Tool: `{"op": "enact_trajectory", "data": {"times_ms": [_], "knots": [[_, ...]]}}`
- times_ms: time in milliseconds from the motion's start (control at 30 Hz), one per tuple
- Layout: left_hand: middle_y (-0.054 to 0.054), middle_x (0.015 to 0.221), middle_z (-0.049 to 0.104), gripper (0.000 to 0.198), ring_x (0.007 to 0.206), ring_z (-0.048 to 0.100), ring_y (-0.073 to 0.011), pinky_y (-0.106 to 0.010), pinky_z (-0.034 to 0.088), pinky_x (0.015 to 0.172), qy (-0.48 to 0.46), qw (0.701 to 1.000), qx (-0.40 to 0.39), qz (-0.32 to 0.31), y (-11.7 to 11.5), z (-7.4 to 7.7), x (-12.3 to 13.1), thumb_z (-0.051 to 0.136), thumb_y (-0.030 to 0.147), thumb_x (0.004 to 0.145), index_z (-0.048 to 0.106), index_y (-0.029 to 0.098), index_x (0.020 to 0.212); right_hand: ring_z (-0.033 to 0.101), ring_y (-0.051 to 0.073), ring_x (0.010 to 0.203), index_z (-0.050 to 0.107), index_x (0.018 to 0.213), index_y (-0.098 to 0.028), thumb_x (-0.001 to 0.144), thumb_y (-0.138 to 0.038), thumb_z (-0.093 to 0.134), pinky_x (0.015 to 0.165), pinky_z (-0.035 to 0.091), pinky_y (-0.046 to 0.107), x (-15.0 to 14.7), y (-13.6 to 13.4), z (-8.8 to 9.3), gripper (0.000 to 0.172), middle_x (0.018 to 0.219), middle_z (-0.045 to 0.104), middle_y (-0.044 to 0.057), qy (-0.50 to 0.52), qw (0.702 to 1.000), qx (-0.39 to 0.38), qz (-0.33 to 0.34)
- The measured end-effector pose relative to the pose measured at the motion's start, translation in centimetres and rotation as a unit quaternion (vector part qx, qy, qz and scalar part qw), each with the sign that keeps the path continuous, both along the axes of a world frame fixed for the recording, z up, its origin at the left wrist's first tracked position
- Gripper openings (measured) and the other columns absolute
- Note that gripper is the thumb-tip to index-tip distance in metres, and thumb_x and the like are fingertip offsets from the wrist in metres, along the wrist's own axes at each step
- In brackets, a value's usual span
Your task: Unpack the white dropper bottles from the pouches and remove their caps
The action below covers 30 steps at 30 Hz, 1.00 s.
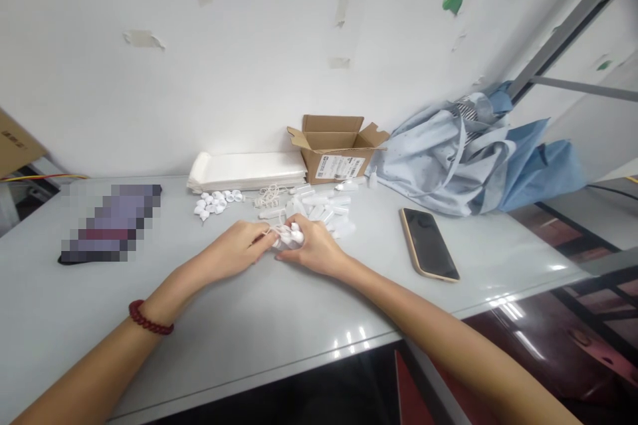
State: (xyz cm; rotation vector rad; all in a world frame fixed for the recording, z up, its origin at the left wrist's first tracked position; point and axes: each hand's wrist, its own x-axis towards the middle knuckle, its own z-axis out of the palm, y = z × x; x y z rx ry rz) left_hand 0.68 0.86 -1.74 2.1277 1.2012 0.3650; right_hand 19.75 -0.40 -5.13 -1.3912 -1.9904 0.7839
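Observation:
My left hand [244, 247] is closed, its fingertips pinching at a thin whitish cord beside a cluster of small white pieces [288, 236]. Around that cluster curls my right hand [319, 246], thumb on the near side and fingers on the far side. The exact kind of these pieces is too small to make out. Just beyond the hands lie several translucent tubes [326, 214] in a loose heap. A tangle of cords [268, 195] rests behind them, and a group of white round caps [212, 204] sits to the left.
An open cardboard box [312, 166] stands at the wall, beside a stack of white sleeves [249, 169]. Light blue cloth [433, 153] is heaped at the right. A phone [429, 246] lies right of my hands; a partly pixelated device [117, 219] lies on the left of the grey table [239, 339].

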Motion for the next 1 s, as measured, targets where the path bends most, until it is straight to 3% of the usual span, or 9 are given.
{"op": "enact_trajectory", "data": {"times_ms": [67, 233, 467, 600, 667, 800, 867, 933, 1000], "knots": [[0.001, 0.053, 0.052, 0.043, 0.05, 0.046, -0.0135, -0.026, 0.034, 0.053, -0.007, 1.0, -0.005, 0.003, 0.0, 0.0, -0.1, 0.039, 0.044, 0.09, 0.049, 0.019, 0.057, 0.053, 0.015, 0.07, 0.056, 0.102, -0.021, 0.063, -0.036, 0.079, 0.062, 0.038, 0.023, 0.0, 0.0, 0.0, 0.048, 0.073, 0.057, -0.004, 0.0, 1.0, -0.004, -0.004], [0.002, 0.075, 0.063, 0.024, 0.066, 0.055, -0.0158, -0.024, 0.038, 0.058, -0.028, 0.999, -0.003, -0.028, 0.2, 0.4, -0.6, 0.054, 0.043, 0.083, 0.06, 0.022, 0.092, 0.052, 0.014, 0.069, 0.056, 0.102, -0.02, 0.063, -0.035, 0.079, 0.063, 0.038, 0.024, 0.0, 0.0, 0.1, 0.048, 0.073, 0.058, -0.004, 0.0, 1.0, -0.014, -0.001], [0.002, 0.05, 0.052, 0.044, 0.047, 0.045, -0.0113, -0.024, 0.034, 0.051, -0.04, 0.997, -0.059, 0.027, 0.1, -0.3, 0.2, 0.043, 0.041, 0.088, 0.046, 0.018, 0.051, 0.053, 0.015, 0.069, 0.055, 0.103, -0.02, 0.064, -0.037, 0.078, 0.062, 0.038, 0.024, 0.1, 0.0, 0.1, 0.048, 0.074, 0.058, -0.003, -0.01, 1.0, -0.004, 0.004], [0.002, 0.051, 0.053, 0.037, 0.047, 0.051, -0.0121, -0.024, 0.04, 0.049, -0.088, 0.982, -0.153, 0.073, 0.2, -0.5, 0.6, 0.047, 0.044, 0.084, 0.053, 0.017, 0.059, 0.054, 0.015, 0.071, 0.055, 0.103, -0.02, 0.064, -0.035, 0.078, 0.064, 0.039, 0.024, 0.0, -0.1, -0.2, 0.048, 0.076, 0.06, -0.002, -0.008, 1.0, 0.004, -0.006], [0.001, 0.056, 0.056, 0.033, 0.049, 0.053, -0.0132, -0.023, 0.04, 0.046, -0.092, 0.977, -0.179, 0.062, 0.2, -0.5, 0.6, 0.051, 0.045, 0.082, 0.056, 0.017, 0.065, 0.055, 0.015, 0.071, 0.055, 0.103, -0.02, 0.064, -0.033, 0.078, 0.065, 0.039, 0.025, 0.0, -0.1, -0.2, 0.047, 0.078, 0.062, -0.002, -0.006, 1.0, 0.007, -0.004], [0.002, 0.046, 0.05, 0.039, 0.041, 0.048, -0.0108, -0.023, 0.039, 0.045, -0.086, 0.972, -0.206, 0.069, 0.2, -0.6, 0.5, 0.051, 0.044, 0.082, 0.051, 0.017, 0.055, 0.055, 0.015, 0.072, 0.055, 0.103, -0.02, 0.065, -0.032, 0.078, 0.065, 0.039, 0.025, -0.1, -0.2, -0.1, 0.045, 0.082, 0.063, -0.001, -0.014, 1.0, 0.01, 0.0], [0.004, 0.039, 0.039, 0.042, 0.036, 0.039, -0.0079, -0.022, 0.035, 0.043, -0.124, 0.954, -0.248, 0.114, 0.2, -0.6, 0.4, 0.05, 0.041, 0.083, 0.045, 0.017, 0.05, 0.054, 0.015, 0.07, 0.055, 0.104, -0.02, 0.065, -0.033, 0.078, 0.064, 0.038, 0.025, -0.1, -0.2, 0.0, 0.047, 0.08, 0.062, -0.001, -0.023, 1.0, 0.008, -0.01], [0.007, 0.041, 0.033, 0.038, 0.035, 0.033, -0.0061, -0.02, 0.03, 0.039, -0.207, 0.917, -0.308, 0.147, 0.3, -0.3, 0.3, 0.051, 0.039, 0.083, 0.047, 0.016, 0.053, 0.051, 0.014, 0.066, 0.054, 0.105, -0.019, 0.065, -0.035, 0.078, 0.062, 0.037, 0.024, -0.1, -0.1, 0.0, 0.049, 0.075, 0.059, -0.002, -0.028, 0.999, 0.005, -0.021], [0.005, 0.05, 0.04, 0.025, 0.04, 0.035, -0.0063, -0.018, 0.028, 0.036, -0.303, 0.865, -0.37, 0.153, 0.4, 0.2, 0.1, 0.055, 0.034, 0.081, 0.052, 0.016, 0.064, 0.049, 0.013, 0.063, 0.053, 0.105, -0.02, 0.065, -0.037, 0.078, 0.06, 0.035, 0.024, -0.1, 0.0, -0.1, 0.049, 0.07, 0.057, -0.004, -0.028, 0.999, 0.004, -0.024]]}}
